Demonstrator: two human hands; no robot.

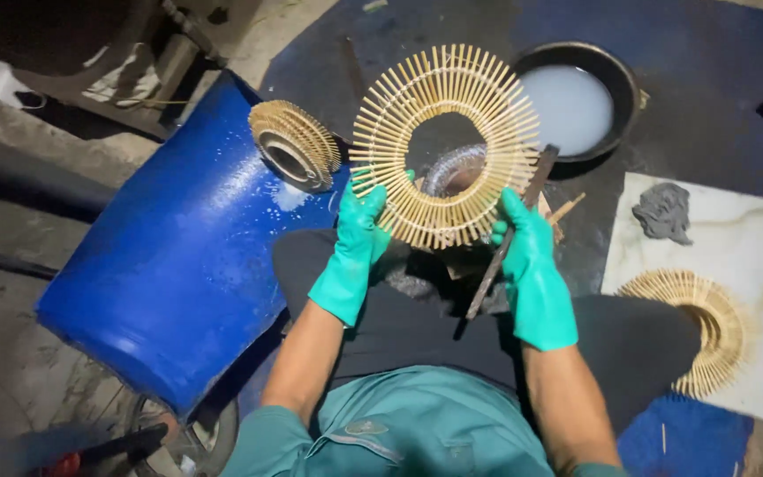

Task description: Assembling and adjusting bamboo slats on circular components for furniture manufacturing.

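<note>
Centre frame: left hand [357, 231] and right hand [525, 246], both green-gloved, grasp bamboo-stick ring [444, 146]; right also clasps dark stick [509, 237].

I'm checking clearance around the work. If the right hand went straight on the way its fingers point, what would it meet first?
The right hand points up and away, already gripping the bamboo ring. Past that, probably the dark bowl of milky liquid, though depth is unclear.

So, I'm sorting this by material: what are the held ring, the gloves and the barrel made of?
The ring looks like pale bamboo or wood slivers, matte, set radially. The gloves on the left hand and right hand seem to be teal rubber, smooth. The blue barrel is probably plastic, glossy and wet.
</note>
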